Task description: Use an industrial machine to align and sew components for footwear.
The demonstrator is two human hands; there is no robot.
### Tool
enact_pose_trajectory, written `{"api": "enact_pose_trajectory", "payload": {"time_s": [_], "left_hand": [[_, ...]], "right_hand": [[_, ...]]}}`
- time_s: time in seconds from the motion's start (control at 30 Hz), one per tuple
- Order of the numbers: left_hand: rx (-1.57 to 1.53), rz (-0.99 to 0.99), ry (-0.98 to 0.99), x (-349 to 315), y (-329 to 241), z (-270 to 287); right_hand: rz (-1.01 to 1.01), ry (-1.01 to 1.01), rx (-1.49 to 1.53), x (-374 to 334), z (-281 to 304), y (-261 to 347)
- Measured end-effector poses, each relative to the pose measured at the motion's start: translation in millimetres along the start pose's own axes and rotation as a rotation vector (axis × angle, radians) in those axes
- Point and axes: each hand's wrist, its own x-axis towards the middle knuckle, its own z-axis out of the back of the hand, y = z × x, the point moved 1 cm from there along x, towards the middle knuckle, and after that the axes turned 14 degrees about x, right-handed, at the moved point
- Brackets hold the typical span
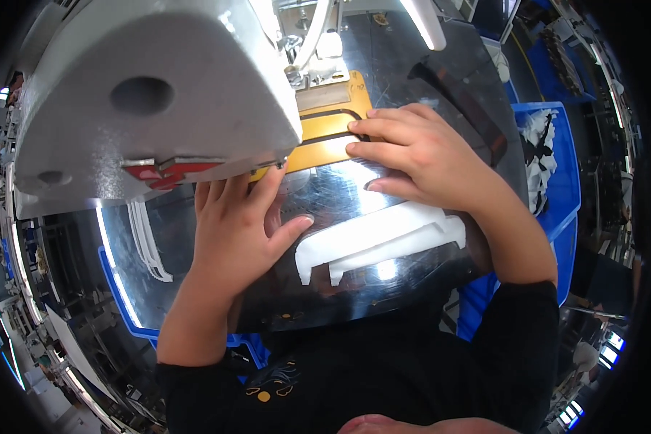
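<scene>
Rightward, blue bin [563, 189]: white pieces [539, 165]; left hand [233, 224], right hand [428, 155] outspread on yellow plate [322, 152].

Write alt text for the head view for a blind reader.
A person's right hand touches the right edge of a yellow plate partly hidden by a grey machine head, while the left hand is at the plate's left end. White pieces lie on the shiny dark table; at right, a blue bin holds white material.

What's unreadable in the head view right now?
- Yellow plate: left end hidden behind the grey machine head.
- Left hand: outer fingertips hidden by that machine head.
- Machine head's top: cut off by the upper edge.
</scene>
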Motion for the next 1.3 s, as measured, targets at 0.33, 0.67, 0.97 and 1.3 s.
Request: {"api": "enact_pose_trajectory", "payload": {"time_s": [0.33, 0.67, 0.97, 1.3], "left_hand": [[0.010, -0.003, 0.011, -0.8, 1.8, 2.1], [0.022, 0.022, 0.022, -2.7, 0.0, 4.7], [0.038, 0.035, 0.013, -1.9, 2.0, 4.1], [0.033, 0.047, -0.044, -0.7, 12.0, -6.9]], "right_hand": [[0.021, 0.047, 0.025, -4.8, -3.5, -9.8], [0.022, 0.076, 0.017, -6.8, -4.0, -13.1], [0.021, 0.060, 0.032, -6.0, -6.4, -15.1], [0.023, 0.084, 0.035, -7.3, -3.4, -13.6]]}}
